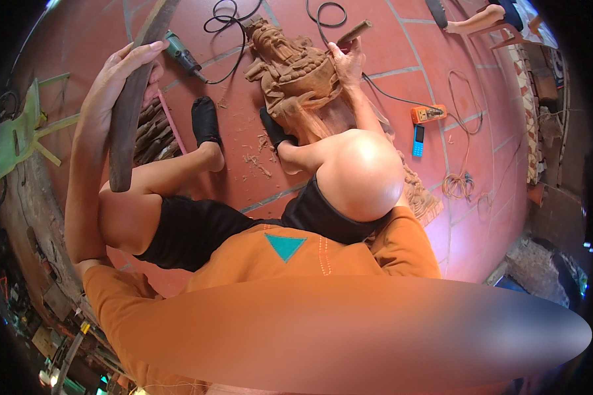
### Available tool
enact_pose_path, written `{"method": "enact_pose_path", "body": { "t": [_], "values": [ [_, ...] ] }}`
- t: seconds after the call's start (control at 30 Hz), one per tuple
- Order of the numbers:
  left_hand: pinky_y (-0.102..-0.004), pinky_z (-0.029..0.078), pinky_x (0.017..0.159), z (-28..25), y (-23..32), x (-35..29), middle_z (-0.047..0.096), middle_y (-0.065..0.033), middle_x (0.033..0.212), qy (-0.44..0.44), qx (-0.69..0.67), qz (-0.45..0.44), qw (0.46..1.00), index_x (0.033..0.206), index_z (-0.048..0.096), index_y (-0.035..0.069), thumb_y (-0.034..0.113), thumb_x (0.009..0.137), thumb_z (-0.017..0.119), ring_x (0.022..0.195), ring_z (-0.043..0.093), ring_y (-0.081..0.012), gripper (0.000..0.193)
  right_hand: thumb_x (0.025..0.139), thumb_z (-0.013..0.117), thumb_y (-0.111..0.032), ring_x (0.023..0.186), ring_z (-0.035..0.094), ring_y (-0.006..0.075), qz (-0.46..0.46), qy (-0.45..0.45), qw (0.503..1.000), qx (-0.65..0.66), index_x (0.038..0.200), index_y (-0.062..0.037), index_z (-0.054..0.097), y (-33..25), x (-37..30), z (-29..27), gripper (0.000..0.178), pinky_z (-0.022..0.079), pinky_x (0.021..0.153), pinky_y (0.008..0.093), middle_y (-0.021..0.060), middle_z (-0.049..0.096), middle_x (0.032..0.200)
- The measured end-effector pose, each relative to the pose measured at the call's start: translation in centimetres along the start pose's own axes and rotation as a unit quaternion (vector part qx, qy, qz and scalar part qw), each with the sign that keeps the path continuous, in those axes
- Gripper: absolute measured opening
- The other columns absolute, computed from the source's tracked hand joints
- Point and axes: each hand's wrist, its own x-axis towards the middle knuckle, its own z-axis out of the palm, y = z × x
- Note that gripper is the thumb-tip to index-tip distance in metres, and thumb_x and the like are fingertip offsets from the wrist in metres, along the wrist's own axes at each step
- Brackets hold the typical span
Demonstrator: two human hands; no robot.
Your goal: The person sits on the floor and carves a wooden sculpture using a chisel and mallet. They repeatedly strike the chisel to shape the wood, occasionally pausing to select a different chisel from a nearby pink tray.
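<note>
A long, dark wooden bar point(129, 125) is gripped in my left hand point(104, 85), raised at the left, with the fingers wrapped round it. My right hand point(349, 64) pinches a carving chisel by its round wooden handle point(357, 31). That hand is at the right side of a carved wooden statue point(298, 76), a bearded figure lying face up on the floor. Where the chisel's cutting end meets the wood I cannot make out. The statue extends under my right leg, and its carved base point(423, 201) shows beyond my knee.
A green power tool point(183, 55) with a black cord lies left of the statue. Several chisels point(154, 135) lie by my left leg, near a green plastic chair point(21, 135). Wood shavings point(257, 164) litter the tiles. An orange power socket point(428, 114) and blue phone point(418, 140) lie right; another person's leg point(471, 22) shows.
</note>
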Motion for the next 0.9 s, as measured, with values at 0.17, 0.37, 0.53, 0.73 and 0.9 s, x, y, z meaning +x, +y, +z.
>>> {"method": "enact_pose_path", "body": {
  "t": [0.17,0.37,0.53,0.73,0.9],
  "values": [
    [-0.0188,0.04,0.044,0.7,0.4,0.5,0.057,0.0009,0.071,-0.005,0.035,-0.007,0.999,0.108,0.063,0.006,0.037,0.095,0.072,0.049,0.053,-0.0046,0.035,0.086,0.082,-0.015,0.068,0.073,0.0204,-0.039,0.006,0.997,-0.062,0.11,-0.0073,0.053,1.1,0.9,0.1,0.038,0.056,0.061,0.0352,0.0105,0.074,0.081],
    [-0.0179,0.041,0.045,1.3,0.4,0.7,0.056,0.0019,0.071,-0.019,0.06,0.0,0.998,0.111,0.06,0.006,0.039,0.094,0.073,0.051,0.053,-0.0036,0.039,0.086,0.081,-0.017,0.068,0.073,0.0219,-0.064,-0.002,0.995,-0.079,0.107,-0.0085,0.051,1.2,0.8,0.3,0.038,0.055,0.06,0.0365,0.0096,0.073,0.079],
    [-0.018,0.041,0.045,1.7,0.7,0.6,0.056,0.0025,0.072,-0.028,0.086,-0.004,0.996,0.109,0.06,0.007,0.039,0.092,0.074,0.053,0.053,-0.0031,0.039,0.084,0.077,-0.014,0.07,0.071,0.0385,-0.103,0.003,0.99,-0.096,0.111,-0.0103,0.05,0.9,1.1,0.6,0.039,0.054,0.063,0.0476,0.0143,0.07,0.076],
    [-0.0193,0.043,0.048,2.4,1.1,0.5,0.056,0.0024,0.073,-0.036,0.114,0.003,0.993,0.1,0.059,0.008,0.04,0.092,0.074,0.055,0.054,-0.0037,0.036,0.084,0.071,-0.009,0.073,0.07,0.0406,-0.029,-0.018,0.997,-0.069,0.116,-0.009,0.056,-0.1,0.9,0.0,0.036,0.053,0.067,0.0488,0.017,0.07,0.078],
    [-0.0204,0.044,0.049,2.4,0.9,0.4,0.056,0.0022,0.073,-0.035,0.144,0.022,0.989,0.099,0.059,0.007,0.04,0.092,0.074,0.055,0.053,-0.0042,0.037,0.085,0.077,-0.007,0.07,0.067,0.0154,-0.013,-0.018,0.998,-0.057,0.104,-0.0048,0.059,-2.1,-1.3,-0.7,0.026,0.053,0.066,0.0342,0.0063,0.065,0.074]
  ]
}}
